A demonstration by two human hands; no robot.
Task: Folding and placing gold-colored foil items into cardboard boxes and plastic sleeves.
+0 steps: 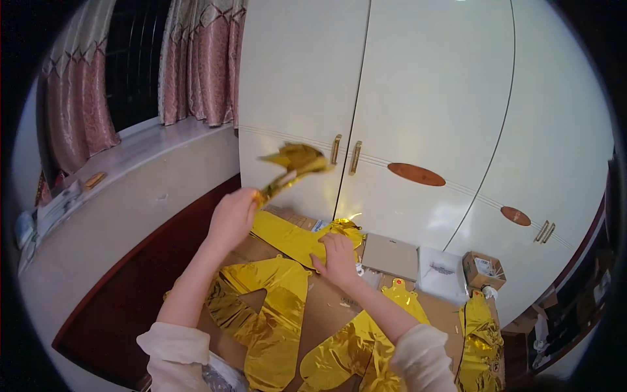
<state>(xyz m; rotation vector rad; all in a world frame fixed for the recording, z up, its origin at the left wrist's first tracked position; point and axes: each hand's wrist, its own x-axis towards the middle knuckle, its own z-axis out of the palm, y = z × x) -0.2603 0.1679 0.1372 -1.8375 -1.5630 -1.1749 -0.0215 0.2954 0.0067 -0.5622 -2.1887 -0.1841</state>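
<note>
My left hand [233, 219] is raised and closed around the end of a gold foil balloon [297, 160], uninflated and crumpled, its free end blurred by motion in front of the wardrobe. Lower down, my right hand [341, 261] rests with thumb and fingers apart on a flat gold foil strip [284, 236], which looks like another uninflated balloon. Nearer to me lies a flat gold foil balloon with an angular opening [281, 326]. Further gold foil shapes [343, 346] are spread beneath and beside my right forearm.
Brown cardboard [326, 300] lies under the foil. Along its far side are a flat grey-brown box [390, 255], a clear plastic bag [441, 271] and a small open carton [483, 269]. More gold foil [480, 346] lies at the right. A white wardrobe [431, 85] stands behind.
</note>
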